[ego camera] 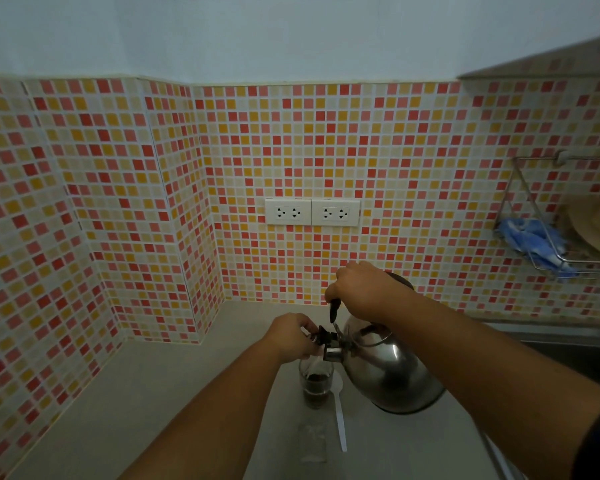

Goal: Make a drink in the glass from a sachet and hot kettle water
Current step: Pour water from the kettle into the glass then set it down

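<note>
Bench (174, 386): one, pale grey, runs into a tiled corner. Everything sits near the front edge, close to the person.

Kettle (392, 372): one, steel, lifted off the bench and tipped left so the spout hangs right above the glass. Looks like the pour step; a thin stream seems to be falling from the spout, but I can't be sure.

Right hand (364, 292): fingers wrapped closed around the kettle's top handle, carrying its weight and setting the tilt.

Left hand (291, 337): at the spout end, fingers pinched on the black spout cap or its lever, presumably holding it open so water can run. Exact contact is hard to read.

Glass (315, 382): the task's one, upright on the bench, directly under the spout. Dark stuff in the lower part, so the powder seems to be in already. Level is low; I'd say the pour has barely begun.

A second clear item (313, 443) lies nearer the camera, just in front of the glass. Glass or empty wrapper, can't tell.

Spoon (340, 417): one, white, lying just right of the glass, bowl toward the kettle. Probably parked for stirring.

Sachet: not identifiable.

Also: two double sockets (311, 212) on the wall, nothing plugged in; one wire rack (548, 244) at right.
</note>
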